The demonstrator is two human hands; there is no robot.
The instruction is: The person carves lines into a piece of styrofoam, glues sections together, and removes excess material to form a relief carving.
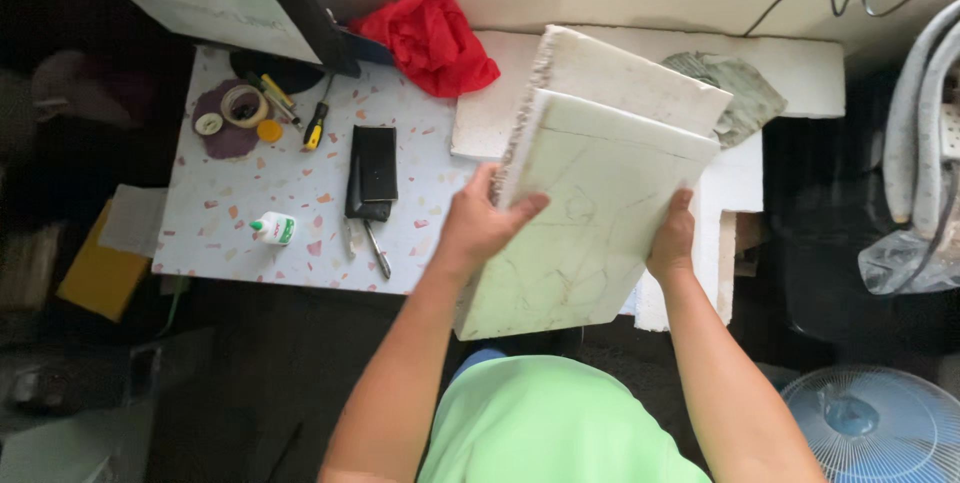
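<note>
Both hands grip a pale, cream-coloured rectangular board with faint pencil lines (590,223), held tilted in the air above the near edge of the speckled terrazzo-patterned surface (250,193). The left hand (482,221) is closed on the board's left edge, thumb across the face and fingers behind; the right hand (672,238) is clamped on the right edge in the same way. A second, thicker white board with a rough, crumbly edge (620,73) sits just behind the first, and whether the hands carry it too I cannot tell. The board looks stiff and flat, probably light for its size but brittle at corners, so opposite long edges near mid-height seem the safest hold. A black wallet-like case (373,168) lies well to the left.
</note>
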